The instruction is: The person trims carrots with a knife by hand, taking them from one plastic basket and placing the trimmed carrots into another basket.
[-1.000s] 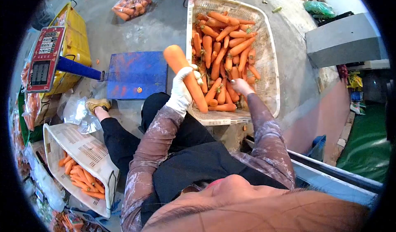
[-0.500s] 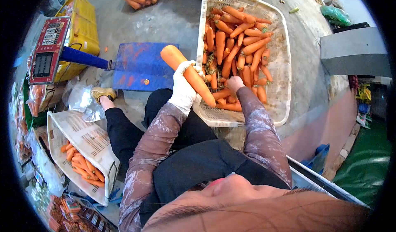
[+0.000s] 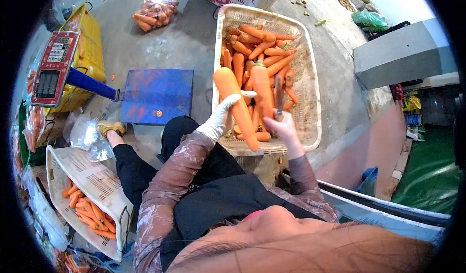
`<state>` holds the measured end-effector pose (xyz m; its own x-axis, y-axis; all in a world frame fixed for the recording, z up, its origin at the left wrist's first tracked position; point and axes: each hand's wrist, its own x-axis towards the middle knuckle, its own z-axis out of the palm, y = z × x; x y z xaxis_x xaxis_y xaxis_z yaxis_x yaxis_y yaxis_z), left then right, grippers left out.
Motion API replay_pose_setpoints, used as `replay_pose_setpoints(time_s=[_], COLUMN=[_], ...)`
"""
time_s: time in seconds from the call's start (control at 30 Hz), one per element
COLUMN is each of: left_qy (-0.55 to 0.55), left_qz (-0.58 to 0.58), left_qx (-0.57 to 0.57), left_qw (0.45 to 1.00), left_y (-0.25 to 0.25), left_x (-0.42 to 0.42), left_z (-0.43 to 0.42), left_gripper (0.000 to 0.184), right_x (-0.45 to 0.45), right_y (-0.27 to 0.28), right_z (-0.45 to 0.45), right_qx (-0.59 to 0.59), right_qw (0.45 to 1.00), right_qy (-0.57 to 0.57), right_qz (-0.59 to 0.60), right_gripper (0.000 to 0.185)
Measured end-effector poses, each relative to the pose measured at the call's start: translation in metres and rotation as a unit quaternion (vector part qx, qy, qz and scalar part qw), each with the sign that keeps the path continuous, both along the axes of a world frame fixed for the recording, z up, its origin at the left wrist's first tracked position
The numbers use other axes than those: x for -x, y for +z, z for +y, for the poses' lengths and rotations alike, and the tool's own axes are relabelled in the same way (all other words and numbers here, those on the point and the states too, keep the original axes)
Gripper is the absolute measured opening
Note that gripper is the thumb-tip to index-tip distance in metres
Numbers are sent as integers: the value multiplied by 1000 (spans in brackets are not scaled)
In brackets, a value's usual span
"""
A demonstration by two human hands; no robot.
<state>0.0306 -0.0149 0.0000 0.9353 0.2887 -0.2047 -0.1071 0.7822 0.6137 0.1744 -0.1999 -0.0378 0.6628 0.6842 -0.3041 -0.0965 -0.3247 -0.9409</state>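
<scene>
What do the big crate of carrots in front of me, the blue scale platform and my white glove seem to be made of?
Crate: matt, dirt-stained plastic, judging by its moulded slots. Blue platform: probably painted metal, flat and worn, with reddish marks across it. White glove: thin, matt, wrinkled; fabric or rubber, I can't tell.

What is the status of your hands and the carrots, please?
Left hand gripping big carrot. Right hand on knife. Second carrot between them, its hold unclear. Loose carrots crowding the crate.
</scene>
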Motion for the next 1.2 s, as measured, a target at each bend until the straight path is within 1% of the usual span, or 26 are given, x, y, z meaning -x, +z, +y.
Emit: replay_pose_setpoints(time_s=[0.03,0.07,0.1,0.17,0.2,0.23,0.27,0.3,0.33,0.37,0.4,0.47,0.5,0.53,0.6,0.73,0.77,0.83,0.9,0.93,0.97,1.03,1.1,1.13,1.17,1.2], left_qy=[-64,-99,-84,-40,-23,0,21,17,13,83,104,43,43,17,-5,-28,-47,-64,-33,-33,-57,-81,-73,-71,-29,15], left_qz=[-14,-40,-52,-44,-54,-45,-38,-40,-41,-30,-60,-14,-31,-33,-58,-84,-70,-57,-89,-89,-106,-122,-93,-83,-87,-89], left_qx=[31,63,45,26,9,-74,-157,-232,-305,-341,-431,-586,-586,-538,-583,-594,-533,-468,-542,-540,-456,-367,-362,-360,-440,-516], left_qw=[997,992,994,998,998,996,987,972,951,936,894,809,809,842,810,800,842,879,835,836,882,919,925,927,893,852], left_y=[-10,5,3,-30,-25,-31,-37,-33,-30,-21,-16,-12,-11,-10,-11,-3,3,4,-2,-5,-4,-14,-34,-37,-27,-17], left_x=[2,6,10,13,15,16,15,14,13,11,7,7,6,5,6,10,11,11,10,10,10,8,4,6,8,8], left_z=[1,-2,-1,2,1,5,10,13,15,7,6,2,-3,-8,-12,-16,-18,-19,-21,-23,-25,-27,-31,-32,-29,-24], left_gripper=[71,66,60,44,39,40,41,43,46,50,48,44,42,44,47,48,46,44,41,41,54,69,65,64,61,58], right_x=[19,34,42,29,19,10,3,0,-3,-6,-10,-15,-14,-14,-16,-18,-19,-19,-20,-22,-23,-32,-52,-70,-82,-80], right_y=[18,38,38,39,50,60,74,85,92,99,103,110,116,121,125,130,128,125,122,120,118,107,87,74,66,61], right_z=[7,13,16,14,11,12,17,21,25,28,32,40,44,47,51,52,51,47,45,43,39,33,14,0,-3,-2], right_qx=[27,53,36,-27,-34,35,105,126,126,135,145,164,169,172,172,210,214,193,172,190,209,206,205,343,470,466], right_qw=[999,997,999,995,991,950,870,825,821,798,774,759,743,727,714,698,698,710,721,721,722,737,755,724,678,677], right_qy=[30,61,32,-7,-32,-11,7,12,7,22,37,49,75,101,108,156,159,138,119,128,136,134,134,143,149,149], right_qz=[-10,-19,7,-96,-128,-311,-482,-551,-556,-586,-615,-629,-643,-657,-670,-666,-665,-663,-661,-654,-646,-629,-609,-581,-545,-550], right_gripper=[22,20,17,23,27,29,31,32,32,31,30,26,24,23,23,25,25,24,23,23,22,22,22,21,21,21])
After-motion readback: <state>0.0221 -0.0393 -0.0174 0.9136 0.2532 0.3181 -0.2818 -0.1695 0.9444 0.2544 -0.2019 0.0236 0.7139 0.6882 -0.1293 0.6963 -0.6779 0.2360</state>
